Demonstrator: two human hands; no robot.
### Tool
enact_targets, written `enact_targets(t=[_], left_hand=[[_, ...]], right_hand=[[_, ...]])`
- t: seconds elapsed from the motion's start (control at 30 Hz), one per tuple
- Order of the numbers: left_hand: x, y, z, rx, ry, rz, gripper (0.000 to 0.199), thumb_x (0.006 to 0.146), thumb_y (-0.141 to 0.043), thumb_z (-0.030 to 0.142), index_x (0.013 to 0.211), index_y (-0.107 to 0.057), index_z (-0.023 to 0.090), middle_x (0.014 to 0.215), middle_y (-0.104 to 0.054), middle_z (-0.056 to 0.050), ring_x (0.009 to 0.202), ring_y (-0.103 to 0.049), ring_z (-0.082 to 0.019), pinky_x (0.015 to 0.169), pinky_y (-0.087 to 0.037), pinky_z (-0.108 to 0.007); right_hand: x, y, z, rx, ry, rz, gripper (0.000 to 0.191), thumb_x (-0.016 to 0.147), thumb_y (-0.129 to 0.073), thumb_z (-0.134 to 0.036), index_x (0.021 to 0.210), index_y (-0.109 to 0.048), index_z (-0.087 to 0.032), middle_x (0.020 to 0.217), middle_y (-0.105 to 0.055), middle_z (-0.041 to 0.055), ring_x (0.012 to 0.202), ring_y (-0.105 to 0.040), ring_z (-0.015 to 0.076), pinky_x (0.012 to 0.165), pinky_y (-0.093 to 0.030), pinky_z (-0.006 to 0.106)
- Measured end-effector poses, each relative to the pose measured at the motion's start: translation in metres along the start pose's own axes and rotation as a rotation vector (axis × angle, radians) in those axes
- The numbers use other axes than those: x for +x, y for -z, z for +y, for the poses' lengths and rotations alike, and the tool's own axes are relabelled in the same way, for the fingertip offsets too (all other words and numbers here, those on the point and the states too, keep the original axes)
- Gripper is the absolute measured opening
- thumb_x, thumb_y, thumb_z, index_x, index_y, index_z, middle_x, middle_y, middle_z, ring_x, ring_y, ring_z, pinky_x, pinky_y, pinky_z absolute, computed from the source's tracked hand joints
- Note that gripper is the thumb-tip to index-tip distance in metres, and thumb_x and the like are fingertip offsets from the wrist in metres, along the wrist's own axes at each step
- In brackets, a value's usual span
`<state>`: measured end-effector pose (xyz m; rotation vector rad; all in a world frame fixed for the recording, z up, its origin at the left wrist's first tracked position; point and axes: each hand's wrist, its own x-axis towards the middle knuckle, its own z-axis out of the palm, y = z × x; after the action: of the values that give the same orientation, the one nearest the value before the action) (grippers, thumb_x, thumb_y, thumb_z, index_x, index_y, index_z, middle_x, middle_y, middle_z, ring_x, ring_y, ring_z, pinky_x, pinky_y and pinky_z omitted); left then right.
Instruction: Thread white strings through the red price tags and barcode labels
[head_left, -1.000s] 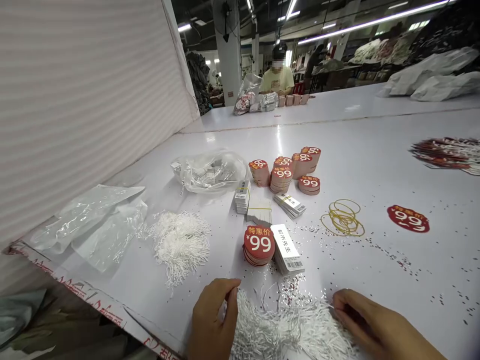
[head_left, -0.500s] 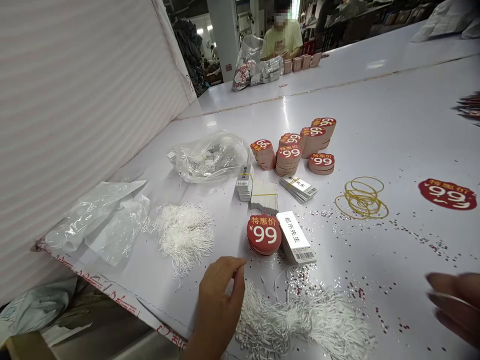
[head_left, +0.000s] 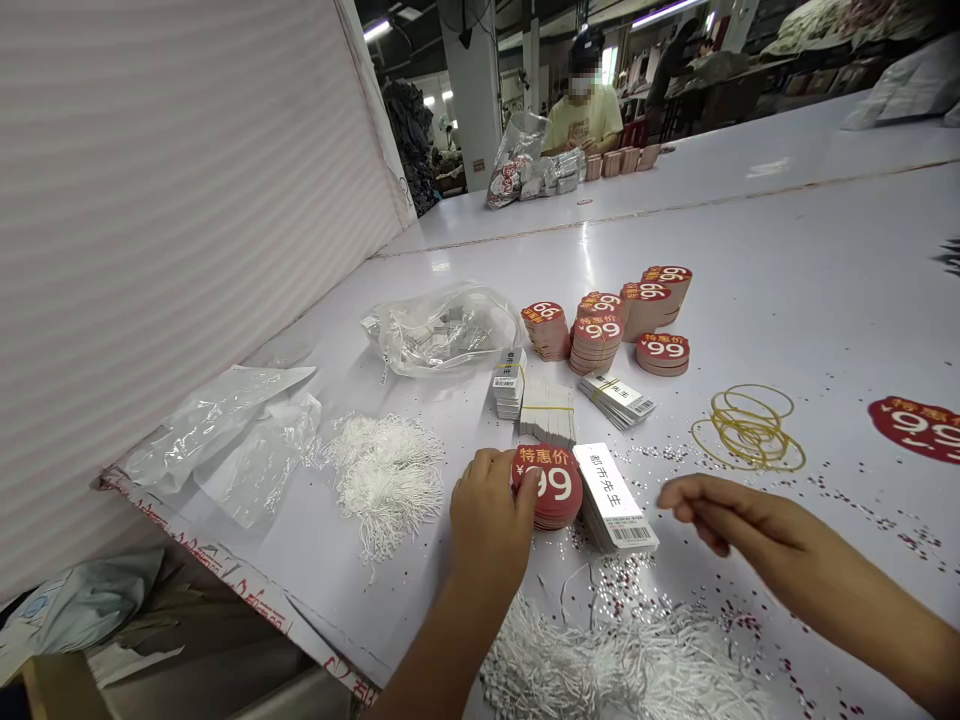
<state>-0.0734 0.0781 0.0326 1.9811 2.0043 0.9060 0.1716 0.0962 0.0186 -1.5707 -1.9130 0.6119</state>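
My left hand [head_left: 491, 515] is at the left side of a stack of round red price tags [head_left: 559, 490] marked 99. Its thumb rests on the top tag and the fingers curl around the edge. Beside that stack lies a pile of white barcode hang tags [head_left: 607, 485], touching or nearly so. My right hand [head_left: 731, 515] hovers just right of the white pile, fingers reaching left, with nothing visible in them. In front of both stacks is a bundle of white tag strings [head_left: 622, 660].
Behind are banded white tag bundles [head_left: 547, 412], more red tag stacks [head_left: 596, 340] and a clear bag [head_left: 442, 330]. Yellow rubber bands [head_left: 750, 430] lie right; another string heap [head_left: 386, 475] and plastic bags [head_left: 225, 430] lie left. A person [head_left: 585, 120] sits across the table.
My left hand has moved forward onto the red tag stack. My right hand has come in from the right edge to beside the white tags. The view has tilted up slightly.
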Motion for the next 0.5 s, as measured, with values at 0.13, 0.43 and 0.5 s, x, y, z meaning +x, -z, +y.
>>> enact_targets(t=[0.13,0.43,0.5], left_hand=[[-0.008,-0.013,0.002,0.083,-0.043,0.099,0.025,0.098,-0.052,0.02,0.119,-0.065,0.014,0.109,-0.068,-0.013,0.096,-0.064,-0.029,0.083,-0.05,-0.046],[-0.005,-0.014,0.001,-0.429,0.09,0.136,0.013,0.093,-0.056,0.025,0.099,-0.065,0.018,0.085,-0.06,-0.004,0.078,-0.056,-0.021,0.072,-0.044,-0.036],[-0.003,-0.009,0.001,-0.486,0.122,0.114,0.014,0.094,-0.056,0.029,0.087,-0.062,0.018,0.077,-0.057,-0.002,0.071,-0.052,-0.017,0.066,-0.042,-0.031]], right_hand=[[0.02,-0.017,-0.018,0.093,-0.103,-0.113,0.045,0.088,-0.045,-0.068,0.078,-0.062,-0.027,0.066,-0.067,0.004,0.059,-0.062,0.0243,0.052,-0.047,0.035],[0.043,-0.03,0.0,0.191,-0.124,-0.322,0.049,0.086,-0.048,-0.065,0.057,-0.046,-0.026,0.053,-0.047,-0.0027,0.049,-0.042,0.0158,0.05,-0.033,0.03],[0.042,-0.025,-0.001,0.145,-0.138,-0.291,0.051,0.083,-0.053,-0.068,0.055,-0.046,-0.026,0.05,-0.044,-0.0027,0.048,-0.04,0.016,0.049,-0.029,0.029]])
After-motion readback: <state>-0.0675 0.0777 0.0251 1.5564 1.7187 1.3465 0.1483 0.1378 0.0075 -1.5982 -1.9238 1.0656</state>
